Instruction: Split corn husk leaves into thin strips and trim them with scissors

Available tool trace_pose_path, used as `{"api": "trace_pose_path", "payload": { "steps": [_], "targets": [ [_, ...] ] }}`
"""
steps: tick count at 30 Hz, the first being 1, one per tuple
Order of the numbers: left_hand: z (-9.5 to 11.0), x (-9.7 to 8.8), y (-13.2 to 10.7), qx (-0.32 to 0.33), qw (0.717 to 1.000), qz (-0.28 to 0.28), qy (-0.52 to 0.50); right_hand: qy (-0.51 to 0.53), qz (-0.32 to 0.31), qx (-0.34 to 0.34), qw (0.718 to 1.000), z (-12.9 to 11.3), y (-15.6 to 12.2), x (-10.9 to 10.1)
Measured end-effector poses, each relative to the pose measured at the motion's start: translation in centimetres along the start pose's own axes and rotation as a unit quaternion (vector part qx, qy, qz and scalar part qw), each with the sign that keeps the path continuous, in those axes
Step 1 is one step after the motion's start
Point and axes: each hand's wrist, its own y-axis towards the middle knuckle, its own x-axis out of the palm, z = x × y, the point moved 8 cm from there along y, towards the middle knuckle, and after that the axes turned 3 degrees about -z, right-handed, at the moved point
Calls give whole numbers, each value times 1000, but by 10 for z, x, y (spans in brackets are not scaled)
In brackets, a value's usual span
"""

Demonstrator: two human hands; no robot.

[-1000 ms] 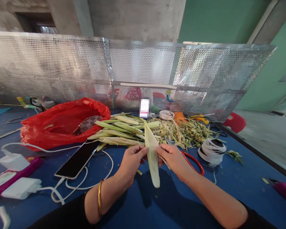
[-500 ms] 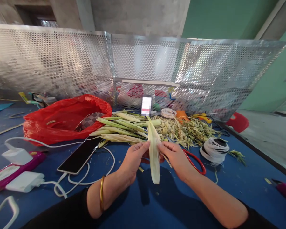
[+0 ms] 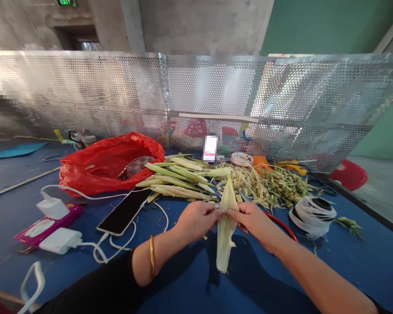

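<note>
A pale green corn husk [image 3: 225, 244] stands upright between my hands above the blue table, its tip pointing away from me. My left hand [image 3: 198, 220] pinches its left edge, thumb on the front face. From the other side my right hand [image 3: 253, 220] grips the husk, the two thumbs nearly meeting at its middle. The fingers behind the husk are partly hidden. Just beyond my hands lies a pile of long husks [image 3: 180, 176], and to its right a heap of dry shredded scraps [image 3: 278, 183]. Red-handled scissors [image 3: 284, 226] lie partly hidden behind my right hand.
A red plastic bag [image 3: 81, 174] holds a checkered item. Near it lie a phone [image 3: 126, 213], white chargers [image 3: 60, 240] and looping cables. At right sits a spool of white string [image 3: 312, 213]. A perforated metal screen [image 3: 111, 96] closes off the table's back.
The view has shifted, so everything sits further right or lower. My hands have drawn together on the husk, thumbs now almost touching, and a torn flap shows on its right edge.
</note>
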Motion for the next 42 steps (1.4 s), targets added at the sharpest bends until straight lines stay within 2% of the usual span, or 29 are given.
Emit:
{"api": "trace_pose_path", "payload": {
  "steps": [2, 3, 5, 6, 10, 14, 18, 25, 30, 38, 40, 42],
  "targets": [
    [3, -27, 5, 21, 994, 68, 85, 7, -12, 6, 1000, 1, 2, 0],
    [2, -43, 7, 9, 982, 117, 145, 10, -9, 10, 1000, 2, 2, 0],
    [-5, -74, 11, -34, 941, 191, 277, 15, -3, 18, 1000, 4, 4, -1],
    [-11, -87, 13, -53, 929, 210, 301, 16, -3, 22, 1000, 6, 4, -1],
    [-38, -127, 22, -87, 901, 229, 358, 18, -7, 28, 999, 9, 5, 1],
    [-63, -154, 26, -117, 883, 226, 394, 12, -3, 37, 999, 10, 4, 2],
    [-74, -159, 29, -127, 883, 197, 408, 5, -4, 51, 999, 11, 3, 4],
    [-70, -139, 33, -84, 889, 129, 432, 6, -12, 55, 998, 16, 6, 3],
    [-68, -135, 31, -69, 883, 119, 448, 5, -14, 65, 998, 16, 5, 5],
    [-50, -153, 20, -57, 883, 159, 438, 4, -9, 68, 998, 16, 5, 6],
    [-42, -159, 17, -46, 890, 159, 424, 11, -11, 65, 998, 17, 5, 6],
    [-33, -166, 12, -30, 910, 155, 382, 23, -14, 61, 998, 17, 5, 5]
  ]
}}
